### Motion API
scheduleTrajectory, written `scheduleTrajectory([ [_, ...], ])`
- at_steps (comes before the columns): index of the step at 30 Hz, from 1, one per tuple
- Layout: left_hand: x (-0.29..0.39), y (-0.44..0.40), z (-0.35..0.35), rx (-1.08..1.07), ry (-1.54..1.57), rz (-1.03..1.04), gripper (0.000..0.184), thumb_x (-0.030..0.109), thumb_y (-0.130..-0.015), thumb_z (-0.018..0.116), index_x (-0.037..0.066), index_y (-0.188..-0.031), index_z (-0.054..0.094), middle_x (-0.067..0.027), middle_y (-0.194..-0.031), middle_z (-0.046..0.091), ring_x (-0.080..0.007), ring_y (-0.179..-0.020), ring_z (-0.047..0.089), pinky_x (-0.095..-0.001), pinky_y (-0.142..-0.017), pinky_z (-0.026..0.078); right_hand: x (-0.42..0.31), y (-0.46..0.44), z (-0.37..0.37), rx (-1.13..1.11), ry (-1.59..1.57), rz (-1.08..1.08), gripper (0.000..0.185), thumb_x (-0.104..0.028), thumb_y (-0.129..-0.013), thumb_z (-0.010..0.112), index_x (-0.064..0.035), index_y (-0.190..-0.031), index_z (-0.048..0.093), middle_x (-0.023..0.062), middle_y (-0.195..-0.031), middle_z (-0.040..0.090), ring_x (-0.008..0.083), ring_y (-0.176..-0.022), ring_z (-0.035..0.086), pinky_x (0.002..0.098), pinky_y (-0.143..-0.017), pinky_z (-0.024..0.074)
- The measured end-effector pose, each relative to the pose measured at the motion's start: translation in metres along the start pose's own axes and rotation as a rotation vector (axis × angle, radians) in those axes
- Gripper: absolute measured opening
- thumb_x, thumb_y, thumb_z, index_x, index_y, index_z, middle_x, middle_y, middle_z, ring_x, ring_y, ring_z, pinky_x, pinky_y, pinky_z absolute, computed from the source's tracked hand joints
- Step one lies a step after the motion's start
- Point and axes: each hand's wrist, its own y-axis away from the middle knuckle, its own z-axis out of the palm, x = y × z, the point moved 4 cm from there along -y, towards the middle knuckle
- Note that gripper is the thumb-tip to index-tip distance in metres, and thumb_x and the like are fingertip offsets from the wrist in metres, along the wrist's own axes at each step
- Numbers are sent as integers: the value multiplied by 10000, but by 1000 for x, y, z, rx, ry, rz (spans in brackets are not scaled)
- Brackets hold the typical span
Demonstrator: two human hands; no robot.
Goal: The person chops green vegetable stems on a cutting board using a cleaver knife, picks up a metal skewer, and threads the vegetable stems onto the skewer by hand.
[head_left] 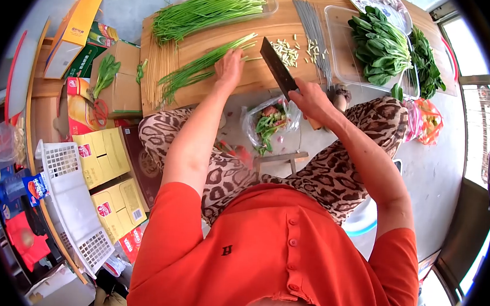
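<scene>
My right hand (312, 104) grips a kitchen knife (277, 66) by its handle, the dark broad blade pointing up and left over the wooden board (203, 98). My left hand (229, 69) is closed on a small bunch of chives (188, 75) lying on the board, their stem ends sticking out to the right toward the blade. Short pale cut stem pieces (288, 53) are scattered just beyond the knife. A larger pile of chives (208, 12) fills a clear tray at the back.
Bamboo skewers (156, 71) lie at the board's left, metal skewers (313, 34) right of centre. Leafy greens (379, 46) sit in a clear plastic tray (341, 69). A bag of scraps (269, 121) stands below the board. Yellow boxes (103, 154) and a white basket (76, 199) are at left.
</scene>
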Motion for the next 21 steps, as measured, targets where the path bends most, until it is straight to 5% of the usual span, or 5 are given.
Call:
scheduleTrajectory([
  [2,-1,1,-1,6,15,-20,151,170,-804,676,119,-939,631,-114,-971,615,-357,-900,614,-463,-742,491,-1,0,1,23,18,-85,237,-205,-895,515,32,-912,505,190,-620,582,281,-456,594,400,-481,473],
  [6,4,8,0,13,23,-59,127,171,-794,690,99,-889,646,-109,-964,618,-356,-894,611,-454,-743,491,-2,0,3,17,34,-78,234,-212,-898,511,21,-913,504,207,-632,586,291,-459,596,414,-492,473],
  [8,9,18,1,23,66,-37,138,159,-788,687,91,-900,645,-115,-936,621,-358,-891,609,-455,-740,489,-5,2,2,20,165,-41,283,-260,-846,512,0,-953,550,265,-830,633,440,-822,612,524,-754,467],
  [21,21,39,-7,84,104,-44,132,127,-785,671,80,-906,649,-130,-944,636,-355,-905,608,-459,-748,486,-10,-1,14,-15,364,-47,268,-240,-864,496,-12,-1003,524,262,-856,641,460,-849,606,527,-774,472],
])
